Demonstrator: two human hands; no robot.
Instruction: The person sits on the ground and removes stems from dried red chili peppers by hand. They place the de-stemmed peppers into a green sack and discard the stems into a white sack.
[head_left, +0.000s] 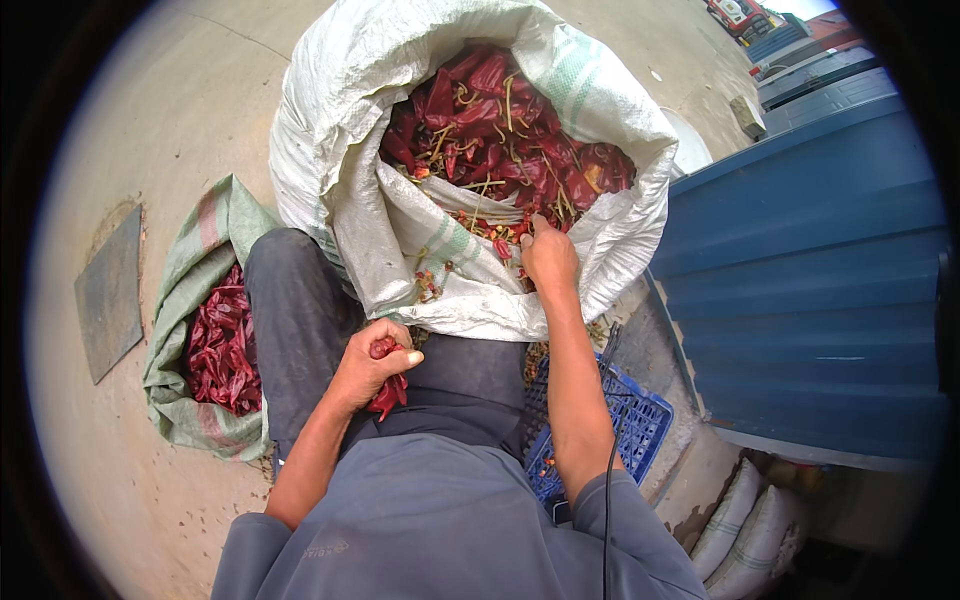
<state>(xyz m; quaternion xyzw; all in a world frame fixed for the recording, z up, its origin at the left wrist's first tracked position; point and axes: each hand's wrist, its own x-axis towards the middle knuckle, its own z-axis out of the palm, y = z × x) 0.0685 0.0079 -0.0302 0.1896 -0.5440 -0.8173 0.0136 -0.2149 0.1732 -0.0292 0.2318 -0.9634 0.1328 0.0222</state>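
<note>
A large white woven sack (330, 172) stands before me with its mouth rolled back, full of dried red chili peppers (480, 112) with stems. My left hand (379, 364) is closed around several red chilies (390, 394) over my lap, below the sack's near rim. Inside the mouth, at its near right side, my right hand (551, 255) touches the chilies and loose bits; its fingertips are partly hidden, so its hold cannot be made out. A smaller green woven sack (169, 375) beside my leg holds red chilies (225, 345).
A blue plastic crate (645, 420) is beneath my right forearm, with a black cable (611, 480) hanging past it. A blue corrugated metal panel (802, 292) stands at the right. Filled white sacks (750, 532) lie at lower right. A flat grey plate (112, 292) lies on the concrete at left.
</note>
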